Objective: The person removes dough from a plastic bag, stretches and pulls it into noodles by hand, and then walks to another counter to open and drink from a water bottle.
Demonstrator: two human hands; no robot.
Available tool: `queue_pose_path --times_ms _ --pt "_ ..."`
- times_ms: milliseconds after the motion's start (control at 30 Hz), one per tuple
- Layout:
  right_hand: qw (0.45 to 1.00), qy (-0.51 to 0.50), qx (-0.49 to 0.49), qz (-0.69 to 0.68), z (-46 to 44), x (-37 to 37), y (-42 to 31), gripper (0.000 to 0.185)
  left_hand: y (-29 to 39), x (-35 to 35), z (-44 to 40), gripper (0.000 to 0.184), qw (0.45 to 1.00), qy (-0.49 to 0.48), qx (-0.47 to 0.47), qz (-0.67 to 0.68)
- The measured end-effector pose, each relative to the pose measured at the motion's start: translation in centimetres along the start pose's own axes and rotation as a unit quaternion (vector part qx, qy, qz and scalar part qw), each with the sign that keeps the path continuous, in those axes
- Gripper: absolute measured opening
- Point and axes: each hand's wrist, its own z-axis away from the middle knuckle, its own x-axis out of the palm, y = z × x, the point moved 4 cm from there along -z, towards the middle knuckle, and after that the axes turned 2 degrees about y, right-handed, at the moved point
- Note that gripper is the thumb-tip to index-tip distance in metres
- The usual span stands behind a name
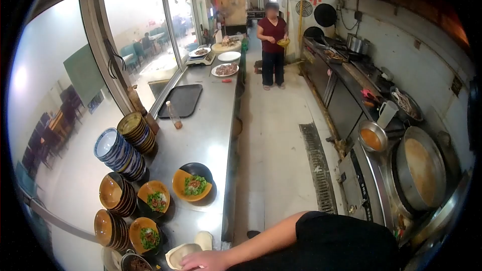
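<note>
At the bottom edge, my right hand (205, 260) reaches left over the steel counter, its fingers closed at the rim of a pale cream, shallow rounded piece (176, 256). Whether that is a dish or bread I cannot tell. A second pale piece (204, 240) lies just beyond it. To the left stands a black-and-orange bowl (134, 231) holding chopped greens and brown topping. Two similar filled bowls, a middle one (145, 189) and a larger one (179, 176), sit farther up. A pot of dark brown food (134, 262) is partly cut off. My left hand is out of view.
Bowl stacks (125, 168) line the window side. Beyond are a bottle (174, 116), a black tray (187, 101) and meat plates (224, 70). A person (273, 40) stands in the aisle holding a yellow bowl (283, 42). At right, a big pot (419, 165) sits on the stove.
</note>
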Motion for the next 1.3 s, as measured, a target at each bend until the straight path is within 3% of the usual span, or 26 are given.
queue_pose_path --times_ms 100,167,200,267,300,367,467,567,700,767,867,967,1200,1300 --pt "0.999 -0.027 -0.038 0.023 -0.1 0.4 -0.8 0.024 0.0 0.4 0.4 0.032 1.0 -0.004 -0.012 -0.001" --pt "0.997 -0.021 0.059 -0.033 0.0 -0.3 -1.2 0.027 0.2 0.5 0.6 0.032 1.0 -0.005 -0.017 0.002" --pt "0.997 -0.021 0.059 -0.033 -0.1 -0.5 -1.5 0.027 0.3 0.7 0.6 0.032 1.0 -0.006 -0.019 0.002" --pt "0.997 0.074 -0.001 0.037 -0.2 -1.8 -2.4 0.032 0.3 0.7 0.8 0.032 1.0 -0.007 -0.026 0.006" --pt "0.997 0.074 0.0 0.037 -0.1 -1.7 -2.2 0.032 0.3 0.8 0.9 0.032 0.999 -0.008 -0.031 0.007" --pt "0.982 0.032 0.143 0.12 0.2 -1.5 -0.2 0.043 0.3 1.0 1.0 0.033 0.999 -0.008 -0.036 0.011" --pt "0.983 0.089 0.125 0.102 1.5 0.7 3.6 0.058 0.5 1.3 1.3 0.033 0.999 -0.013 -0.044 0.017" --pt "0.983 0.061 0.151 0.082 1.4 0.6 2.5 0.067 1.1 1.7 1.9 0.033 0.998 -0.019 -0.061 0.019" --pt "0.982 0.075 0.147 0.093 1.7 0.9 2.8 0.065 -0.2 -0.5 0.4 0.034 0.995 -0.02 -0.088 0.04" --pt "0.984 0.075 0.131 0.096 1.7 0.9 3.3 0.065 -3.1 -4.3 -4.2 0.037 0.995 -0.075 -0.038 0.054" --pt "0.985 0.075 0.13 0.084 1.9 1.0 3.2 0.066 -4.1 -5.8 -5.4 0.037 0.995 -0.075 -0.036 0.054" --pt "0.98 0.051 0.155 0.114 2.0 1.3 3.8 0.07 1.2 1.6 2.4 0.035 0.999 -0.017 -0.043 0.023" --pt "0.979 0.014 0.179 0.101 1.9 1.5 3.9 0.076 1.2 1.3 3.0 0.034 0.999 0.003 -0.024 -0.029" --pt "0.988 0.036 0.143 0.048 1.4 1.0 3.1 0.069 1.3 1.4 2.8 0.033 0.999 0.016 -0.001 -0.033"
